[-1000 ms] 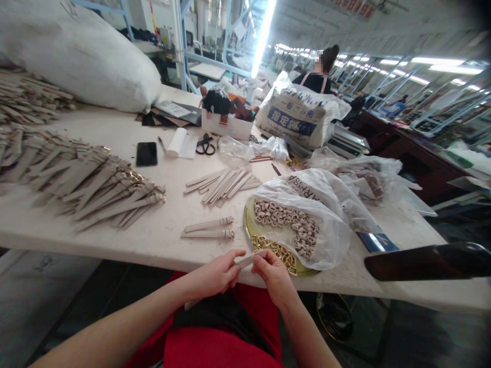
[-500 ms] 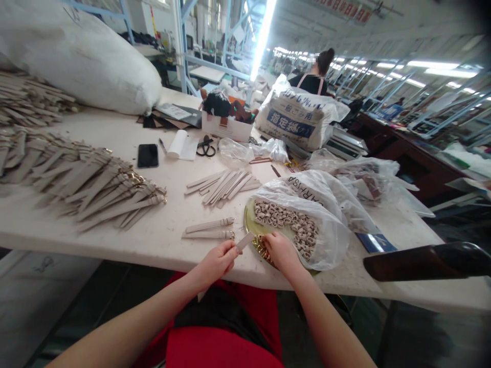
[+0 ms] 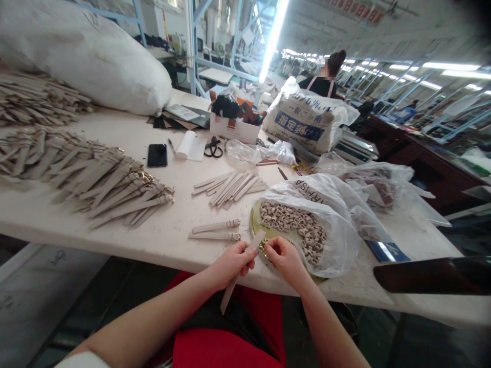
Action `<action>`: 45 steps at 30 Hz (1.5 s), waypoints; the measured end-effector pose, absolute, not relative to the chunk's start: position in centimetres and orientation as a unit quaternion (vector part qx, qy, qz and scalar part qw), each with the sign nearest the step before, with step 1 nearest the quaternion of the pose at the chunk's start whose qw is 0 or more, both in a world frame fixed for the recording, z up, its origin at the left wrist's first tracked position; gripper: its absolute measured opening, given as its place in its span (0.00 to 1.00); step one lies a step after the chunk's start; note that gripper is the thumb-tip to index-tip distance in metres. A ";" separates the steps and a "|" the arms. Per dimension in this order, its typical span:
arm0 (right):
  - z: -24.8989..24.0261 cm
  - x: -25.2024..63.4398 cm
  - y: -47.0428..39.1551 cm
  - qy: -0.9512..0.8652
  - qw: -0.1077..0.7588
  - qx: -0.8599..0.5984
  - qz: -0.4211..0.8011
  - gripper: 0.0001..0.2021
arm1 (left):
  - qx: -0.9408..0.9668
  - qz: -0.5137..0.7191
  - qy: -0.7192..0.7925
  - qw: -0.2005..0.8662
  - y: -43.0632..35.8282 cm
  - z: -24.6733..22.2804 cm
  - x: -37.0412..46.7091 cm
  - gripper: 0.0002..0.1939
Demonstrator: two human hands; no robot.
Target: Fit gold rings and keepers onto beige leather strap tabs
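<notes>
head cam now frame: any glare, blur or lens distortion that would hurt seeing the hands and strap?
Head view: the ceiling light strip is blown out, washing the background; corners vignette dark and edges smear, with wide-angle bending of the table edge. The centre is fairly sharp: left hand, right hand and beige strap read clearly, evenly lit, no hard shadows.

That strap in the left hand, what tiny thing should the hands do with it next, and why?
Probably bring the right hand with a gold buckle to the strap end. The left hand holds the strap tilted toward the tray, and its upper end looks bare, unlike the two finished straps nearby.
</notes>
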State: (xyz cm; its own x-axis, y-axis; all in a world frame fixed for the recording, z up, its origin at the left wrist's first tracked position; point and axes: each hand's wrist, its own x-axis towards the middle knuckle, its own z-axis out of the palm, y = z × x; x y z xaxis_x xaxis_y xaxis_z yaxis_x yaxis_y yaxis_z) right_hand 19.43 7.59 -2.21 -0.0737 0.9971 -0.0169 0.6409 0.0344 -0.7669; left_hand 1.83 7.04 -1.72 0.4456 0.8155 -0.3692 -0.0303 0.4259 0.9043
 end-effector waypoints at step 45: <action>-4.2 15.6 3.5 -0.317 0.538 -0.523 0.579 0.10 | 0.652 0.220 0.474 0.549 6.2 -2.0 -0.6 0.17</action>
State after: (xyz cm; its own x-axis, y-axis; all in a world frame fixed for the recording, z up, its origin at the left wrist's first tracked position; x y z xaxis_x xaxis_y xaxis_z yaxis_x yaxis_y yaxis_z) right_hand 15.58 3.47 -4.16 0.1272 0.9560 -0.2644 -0.2917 -0.2187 -0.9312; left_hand -0.59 6.24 -1.99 0.4545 0.8596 -0.2334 0.3765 0.0521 0.9250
